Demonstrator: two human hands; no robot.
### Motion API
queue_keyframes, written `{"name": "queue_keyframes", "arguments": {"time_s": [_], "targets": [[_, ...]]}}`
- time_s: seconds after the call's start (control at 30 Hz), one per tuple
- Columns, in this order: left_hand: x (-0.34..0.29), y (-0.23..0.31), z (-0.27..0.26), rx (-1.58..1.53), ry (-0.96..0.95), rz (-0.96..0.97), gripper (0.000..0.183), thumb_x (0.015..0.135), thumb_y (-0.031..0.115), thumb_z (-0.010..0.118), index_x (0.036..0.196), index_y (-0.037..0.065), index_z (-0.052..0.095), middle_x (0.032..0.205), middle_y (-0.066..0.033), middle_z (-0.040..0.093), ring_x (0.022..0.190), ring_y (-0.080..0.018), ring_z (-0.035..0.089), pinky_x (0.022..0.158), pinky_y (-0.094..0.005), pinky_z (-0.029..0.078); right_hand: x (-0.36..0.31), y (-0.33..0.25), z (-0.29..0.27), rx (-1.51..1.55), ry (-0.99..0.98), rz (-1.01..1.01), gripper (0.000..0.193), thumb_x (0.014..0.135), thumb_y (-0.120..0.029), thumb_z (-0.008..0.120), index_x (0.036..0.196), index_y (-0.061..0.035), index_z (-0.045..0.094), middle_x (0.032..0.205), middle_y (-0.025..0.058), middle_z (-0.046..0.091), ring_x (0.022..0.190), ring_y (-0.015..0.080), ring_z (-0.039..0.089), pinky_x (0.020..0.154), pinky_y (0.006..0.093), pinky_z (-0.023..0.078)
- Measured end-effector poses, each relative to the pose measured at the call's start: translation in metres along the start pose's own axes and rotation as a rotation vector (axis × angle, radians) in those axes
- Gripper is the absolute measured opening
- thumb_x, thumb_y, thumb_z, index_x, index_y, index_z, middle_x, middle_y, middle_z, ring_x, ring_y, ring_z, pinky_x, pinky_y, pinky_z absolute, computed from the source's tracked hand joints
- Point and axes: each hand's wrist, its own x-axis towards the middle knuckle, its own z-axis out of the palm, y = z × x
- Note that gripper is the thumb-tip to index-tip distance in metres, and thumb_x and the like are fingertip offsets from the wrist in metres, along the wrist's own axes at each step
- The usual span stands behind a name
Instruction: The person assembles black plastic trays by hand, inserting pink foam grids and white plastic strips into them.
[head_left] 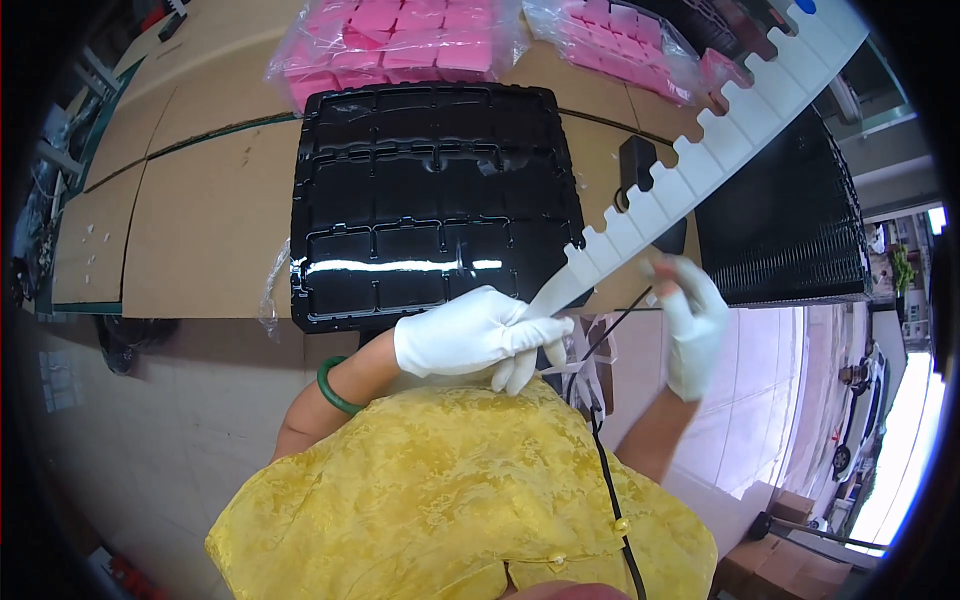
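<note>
My left hand (470, 333), in a white glove, is closed around the near end of a long white strip (690, 175) with a row of notches along one edge. The strip slants up and away to the far right, passing over the right corner of a black moulded plastic tray (435, 200). My right hand (690, 318), gloved with bare fingertips showing, is raised to the right of the strip and apart from it. Its fingers are bent and smeared by motion, so whether they hold anything is unclear. A thin pale strip (560, 369) hangs by my left fingers.
Pink foam blocks (415, 40) in clear plastic lie at the back, with another bag of pink pieces (625, 45) beside them. A stack of black trays (785, 215) stands at the right. Cardboard (205, 215) covers the table. A black cable (610, 480) runs down my yellow garment.
</note>
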Motion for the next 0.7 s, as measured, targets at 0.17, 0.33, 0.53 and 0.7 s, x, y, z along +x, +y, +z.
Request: {"name": "queue_keyframes", "arguments": {"time_s": [0.17,0.33,0.53,0.7], "targets": [[-0.005,0.0,0.009,-0.074,-0.109,-0.035,0.056,0.106,0.049,0.052,0.096,-0.001,0.076,0.057,-0.0059,0.064,0.049,-0.0114,0.058,0.054,-0.0244,0.048,0.054,-0.001,0.072,0.574,-0.719,-0.046,0.035,0.087,-0.023,0.075,0.112,0.0019,0.073,0.107,0.0144,0.072,0.094,0.0198,0.067,0.085,0.0325,0.053],[-0.014,-0.006,0.007,-0.081,-0.128,0.001,0.057,0.106,0.05,0.051,0.098,0.0,0.076,0.058,-0.0067,0.065,0.049,-0.0126,0.06,0.053,-0.0245,0.049,0.058,-0.003,0.078,0.522,-0.808,-0.163,0.03,0.091,-0.032,0.073,0.089,-0.0034,0.065,0.084,0.0083,0.062,0.082,0.0189,0.057,0.073,0.0287,0.045],[-0.026,-0.012,-0.002,-0.104,-0.068,0.071,0.055,0.108,0.047,0.049,0.102,-0.001,0.076,0.06,-0.0062,0.066,0.05,-0.0116,0.06,0.057,-0.0247,0.05,0.051,-0.013,0.098,0.537,-0.524,-0.026,0.027,0.091,-0.027,0.074,0.084,-0.0029,0.064,0.082,0.0029,0.06,0.077,0.0107,0.053,0.07,0.0258,0.043],[-0.049,-0.015,-0.007,-0.102,0.077,0.135,0.054,0.109,0.044,0.047,0.103,-0.002,0.075,0.061,-0.005,0.066,0.052,-0.0104,0.059,0.064,-0.0252,0.051,0.102,-0.014,0.116,-0.122,-0.445,-0.1,0.019,0.096,-0.018,0.07,0.093,0.0006,0.069,0.088,0.0026,0.067,0.085,0.0096,0.06,0.078,0.0264,0.047]]}}
